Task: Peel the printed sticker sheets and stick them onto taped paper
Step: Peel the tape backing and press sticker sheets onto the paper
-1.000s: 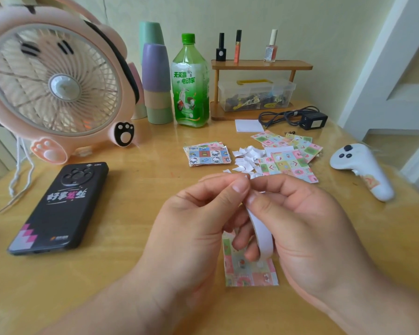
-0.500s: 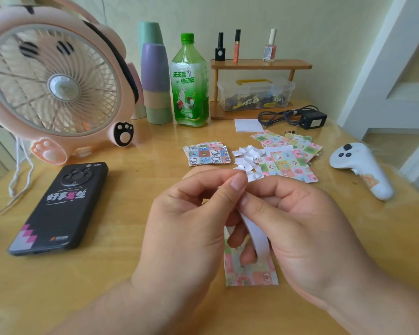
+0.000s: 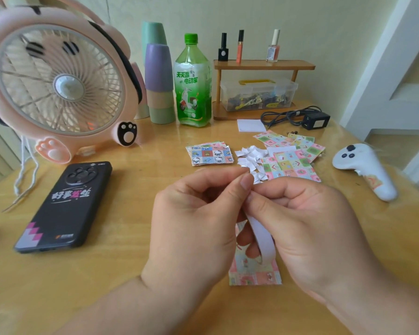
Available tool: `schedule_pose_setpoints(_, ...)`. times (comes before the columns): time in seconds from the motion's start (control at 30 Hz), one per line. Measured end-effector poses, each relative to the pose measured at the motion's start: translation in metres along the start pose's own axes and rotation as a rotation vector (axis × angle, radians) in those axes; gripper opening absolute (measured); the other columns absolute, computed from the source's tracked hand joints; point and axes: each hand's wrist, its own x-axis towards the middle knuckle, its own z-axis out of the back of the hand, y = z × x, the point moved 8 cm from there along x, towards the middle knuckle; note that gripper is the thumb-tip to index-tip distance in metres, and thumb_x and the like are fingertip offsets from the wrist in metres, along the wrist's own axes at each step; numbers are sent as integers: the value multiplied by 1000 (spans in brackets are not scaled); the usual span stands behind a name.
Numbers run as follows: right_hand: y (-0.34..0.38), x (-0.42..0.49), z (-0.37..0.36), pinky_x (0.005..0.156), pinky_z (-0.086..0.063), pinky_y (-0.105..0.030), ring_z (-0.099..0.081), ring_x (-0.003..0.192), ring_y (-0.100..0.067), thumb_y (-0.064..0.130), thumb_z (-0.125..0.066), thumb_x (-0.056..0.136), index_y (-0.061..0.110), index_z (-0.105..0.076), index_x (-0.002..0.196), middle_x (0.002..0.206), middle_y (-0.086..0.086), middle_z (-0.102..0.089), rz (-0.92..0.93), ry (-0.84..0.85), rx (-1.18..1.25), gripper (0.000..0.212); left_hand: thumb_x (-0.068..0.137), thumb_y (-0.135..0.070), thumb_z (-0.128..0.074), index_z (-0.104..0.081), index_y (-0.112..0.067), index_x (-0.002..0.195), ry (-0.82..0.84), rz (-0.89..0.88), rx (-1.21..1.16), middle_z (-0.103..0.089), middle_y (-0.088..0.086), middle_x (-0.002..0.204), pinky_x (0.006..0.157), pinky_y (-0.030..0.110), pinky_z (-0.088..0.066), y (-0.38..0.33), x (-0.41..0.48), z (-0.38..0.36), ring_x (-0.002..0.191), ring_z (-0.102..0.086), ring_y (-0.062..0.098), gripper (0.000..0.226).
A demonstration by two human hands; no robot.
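Observation:
My left hand [image 3: 198, 228] and my right hand [image 3: 307, 230] meet above the table, both pinching the top end of a white strip [image 3: 261, 238] that curls down between them. Under the hands lies a pink printed sticker sheet [image 3: 254, 274], partly hidden by fingers. Farther back sit a small stack of blue cartoon sticker sheets [image 3: 209, 153], a pile of torn white backing scraps [image 3: 249, 160], and several green-and-pink sticker sheets [image 3: 293, 160].
A black phone [image 3: 65, 206] lies at the left, a pink fan [image 3: 56, 83] behind it. Stacked cups [image 3: 159, 81], a green bottle [image 3: 192, 83], a wooden rack with a plastic box [image 3: 259, 93], a black adapter [image 3: 315, 119] and a white controller [image 3: 365, 168] ring the work area.
Both hands have shifted slightly up and left while still pinching the strip's top. The strip's curl hangs much as before.

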Motion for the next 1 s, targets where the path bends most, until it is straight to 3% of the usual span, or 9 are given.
schedule_pose_setpoints(0.23,10,0,3,37,-46,-25,-63,40,-17,14,-76,80,16,-71,71,53,-5,-68,164,-119,-253,11,82,-8,-80,-79,-9,74,-60,94,-2,-75,9,68,56,20,-56,18,8,6,60,-68,14,8)
schedule_pose_setpoints(0.37,11,2,2,35,-48,-37,-61,41,-26,14,-76,80,16,-69,72,51,-5,-65,240,-115,-413,12,84,-5,-79,-79,-6,76,-81,228,-91,-76,16,77,73,34,-60,38,10,9,74,-72,27,8)
schedule_pose_setpoints(0.47,8,4,-1,39,-46,-44,-58,45,-32,15,-76,82,18,-67,74,52,-6,-63,302,-113,-504,13,83,-6,-80,-78,-6,78,-117,278,-59,-77,13,76,70,33,-59,42,8,11,72,-72,23,6)
schedule_pose_setpoints(0.57,16,-7,-13,42,-45,-36,-51,42,-17,14,-73,76,17,-66,66,50,0,-57,491,-89,-663,13,83,-10,-82,-77,-9,80,-180,325,-35,-72,6,65,62,34,-55,43,13,18,60,-65,21,6)
schedule_pose_setpoints(0.7,44,-35,-37,50,-43,-26,-48,52,-13,5,-72,73,16,-69,66,55,5,-50,806,-31,-826,13,84,-17,-82,-79,-16,75,-253,396,-48,-64,0,60,63,33,-48,53,29,36,57,-53,18,10)
schedule_pose_setpoints(0.83,41,1,13,50,-53,-33,-60,48,-14,24,-71,84,35,-66,95,62,2,-61,513,-142,-812,16,80,-15,-84,-81,-16,75,-162,386,-107,-72,0,77,68,28,-47,65,33,36,64,-59,10,6)
schedule_pose_setpoints(0.87,36,11,27,55,-57,-37,-63,50,-12,27,-72,86,47,-58,111,62,4,-64,396,-147,-893,34,78,-18,-85,-82,-18,79,-123,381,-91,-74,-2,81,71,28,-47,66,33,34,70,-62,9,3)
schedule_pose_setpoints(0.93,22,24,51,61,-59,-40,-65,54,-9,25,-72,88,66,-23,138,59,7,-66,147,-97,-1131,82,68,-26,-89,-83,-21,86,-36,374,-71,-76,-4,87,77,29,-48,68,31,31,81,-64,11,20)
schedule_pose_setpoints(1.0,10,30,66,63,-58,-40,-65,62,-14,28,-70,88,63,-4,146,65,9,-66,-5,-39,-1353,94,55,-28,-87,-83,-17,86,14,361,-85,-75,-1,82,80,30,-50,65,30,28,79,-65,13,33)
